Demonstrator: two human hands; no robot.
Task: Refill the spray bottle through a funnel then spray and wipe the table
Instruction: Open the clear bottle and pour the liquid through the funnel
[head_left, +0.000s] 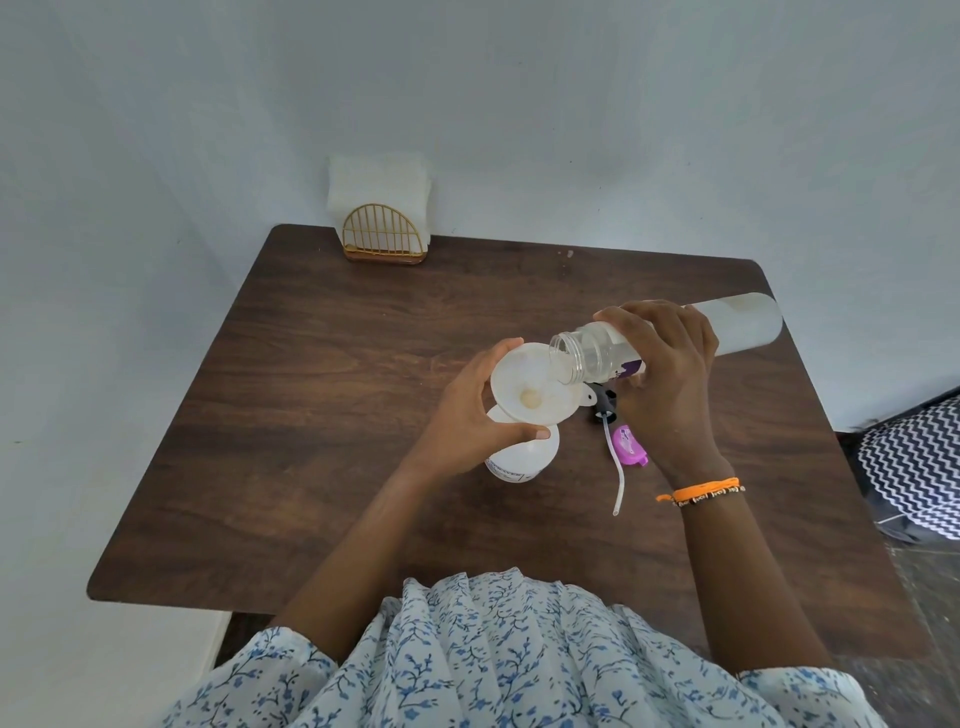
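— Where do we stand, looking down from the head?
— Our left hand curls round the funnel on the spray bottle; our right hand wraps the tilted refill bottle.
— Slippery, light plastic; we'd grip mid-body.

A white funnel sits in the neck of the white spray bottle standing on the brown bench. A clear refill bottle, uncapped, tilts over the funnel's rim. The spray head, purple with a tube, lies just beside.
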